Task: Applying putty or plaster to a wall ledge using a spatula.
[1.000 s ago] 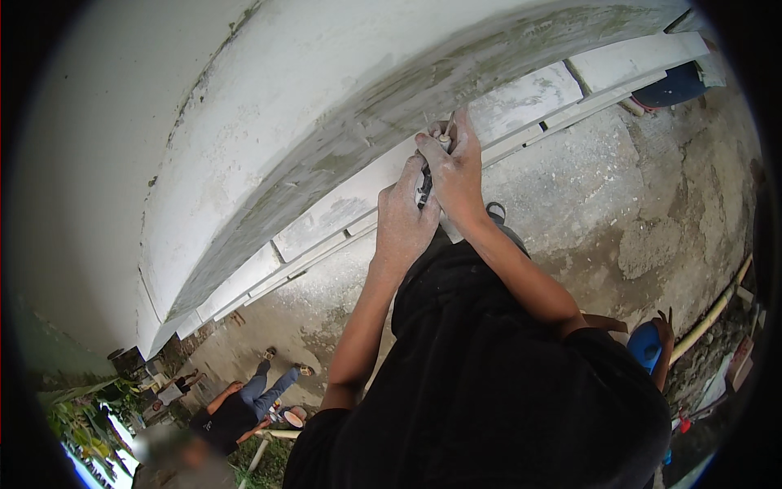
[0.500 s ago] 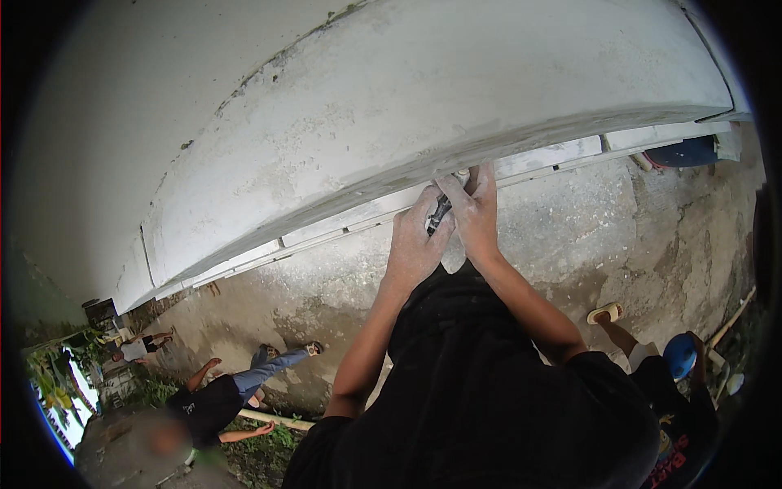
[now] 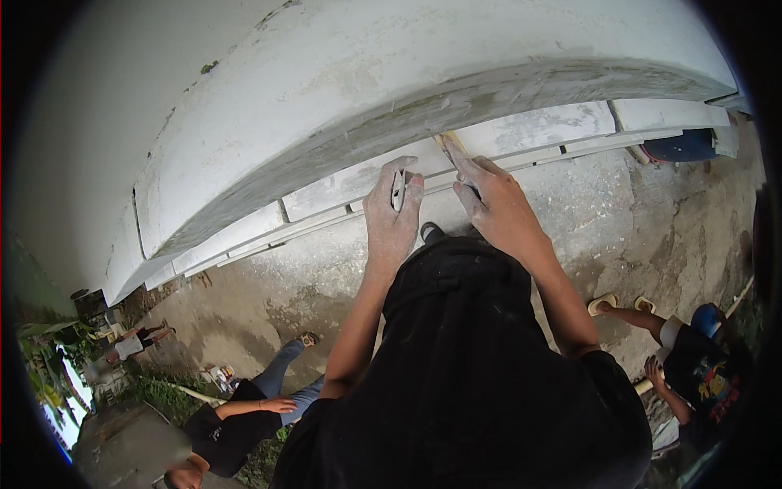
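Pale object [image 3: 398,190] in left hand [image 3: 392,226] partly hidden; person's head [image 3: 184,473] blurred.

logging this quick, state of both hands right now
Left hand: half-curled; whether it grips anything cannot be told.
Right hand: closed on a slim, yellowish-edged piece, kind unclear.

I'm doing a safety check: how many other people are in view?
3: a nearer person at lower left, a distant person at far left, a third person at right. Others may be hidden.
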The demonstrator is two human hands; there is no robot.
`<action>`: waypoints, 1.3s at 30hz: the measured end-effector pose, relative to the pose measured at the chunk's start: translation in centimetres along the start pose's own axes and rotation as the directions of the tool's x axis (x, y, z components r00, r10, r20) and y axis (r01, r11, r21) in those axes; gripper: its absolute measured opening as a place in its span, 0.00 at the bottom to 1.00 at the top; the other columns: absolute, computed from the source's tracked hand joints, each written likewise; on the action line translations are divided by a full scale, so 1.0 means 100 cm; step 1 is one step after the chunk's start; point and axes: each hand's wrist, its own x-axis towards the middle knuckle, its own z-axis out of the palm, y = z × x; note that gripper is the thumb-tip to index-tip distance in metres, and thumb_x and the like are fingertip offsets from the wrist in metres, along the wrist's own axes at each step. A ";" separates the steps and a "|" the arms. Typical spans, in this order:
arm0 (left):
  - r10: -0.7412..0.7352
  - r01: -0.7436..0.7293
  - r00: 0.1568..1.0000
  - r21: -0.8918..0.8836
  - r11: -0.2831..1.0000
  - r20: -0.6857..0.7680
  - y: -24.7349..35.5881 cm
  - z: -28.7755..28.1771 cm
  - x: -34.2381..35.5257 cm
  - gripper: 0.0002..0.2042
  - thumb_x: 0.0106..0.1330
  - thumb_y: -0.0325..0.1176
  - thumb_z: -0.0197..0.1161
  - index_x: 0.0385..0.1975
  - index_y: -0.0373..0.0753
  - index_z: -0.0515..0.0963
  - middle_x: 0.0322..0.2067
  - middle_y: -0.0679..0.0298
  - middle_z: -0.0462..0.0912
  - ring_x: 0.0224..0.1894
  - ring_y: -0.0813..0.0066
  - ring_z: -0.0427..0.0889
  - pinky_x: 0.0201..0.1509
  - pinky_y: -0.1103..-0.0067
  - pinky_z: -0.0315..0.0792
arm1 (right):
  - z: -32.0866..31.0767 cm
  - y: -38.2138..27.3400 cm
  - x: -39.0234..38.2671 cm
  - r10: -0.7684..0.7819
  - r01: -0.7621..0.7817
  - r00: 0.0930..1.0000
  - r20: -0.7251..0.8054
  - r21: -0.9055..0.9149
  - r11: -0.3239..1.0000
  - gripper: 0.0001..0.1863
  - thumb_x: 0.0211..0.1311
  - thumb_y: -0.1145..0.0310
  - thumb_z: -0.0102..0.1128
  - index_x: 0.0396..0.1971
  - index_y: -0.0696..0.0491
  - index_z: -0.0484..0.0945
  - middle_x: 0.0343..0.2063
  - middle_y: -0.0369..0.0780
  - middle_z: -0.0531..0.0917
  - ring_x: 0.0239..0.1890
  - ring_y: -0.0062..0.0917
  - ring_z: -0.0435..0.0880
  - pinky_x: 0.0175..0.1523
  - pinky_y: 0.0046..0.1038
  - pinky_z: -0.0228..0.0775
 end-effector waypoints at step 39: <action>0.243 -0.228 0.961 0.120 0.966 -0.130 -0.005 0.061 0.016 0.19 0.71 0.39 0.56 0.50 0.27 0.72 0.50 0.32 0.72 0.53 0.31 0.72 0.58 0.57 0.67 | -0.036 0.035 0.029 -0.436 0.335 0.893 -0.108 -0.486 0.807 0.25 0.56 0.75 0.65 0.55 0.42 0.81 0.41 0.40 0.80 0.31 0.31 0.84 0.37 0.32 0.78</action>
